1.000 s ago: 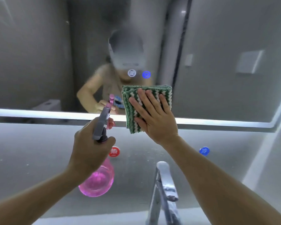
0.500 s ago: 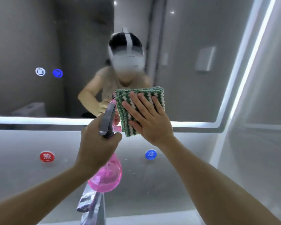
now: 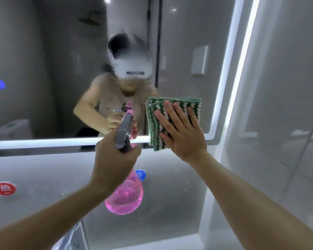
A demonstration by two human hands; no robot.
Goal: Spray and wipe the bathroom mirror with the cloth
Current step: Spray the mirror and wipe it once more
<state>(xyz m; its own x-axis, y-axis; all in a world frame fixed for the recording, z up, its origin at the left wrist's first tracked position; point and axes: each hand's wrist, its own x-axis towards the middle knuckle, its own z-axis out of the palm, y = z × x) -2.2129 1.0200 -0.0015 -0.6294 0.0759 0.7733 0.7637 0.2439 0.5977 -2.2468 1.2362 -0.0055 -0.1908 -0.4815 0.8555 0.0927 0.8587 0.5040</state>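
The bathroom mirror fills the upper left, with a lit strip along its bottom and right edges. My right hand presses a folded green-and-white cloth flat against the mirror's lower right corner, fingers straight. My left hand grips the neck of a pink spray bottle with a grey trigger head, nozzle aimed at the glass just left of the cloth. A patch of spray droplets mists the glass above the cloth.
Below the mirror is a grey wall panel with a red hot-water sticker and a blue cold-water sticker. A chrome tap shows at the bottom edge. A white tiled side wall stands close on the right.
Both hands and my view have shifted right along the mirror, so the cloth now sits at the lower right corner. A misted patch of droplets has appeared on the glass.
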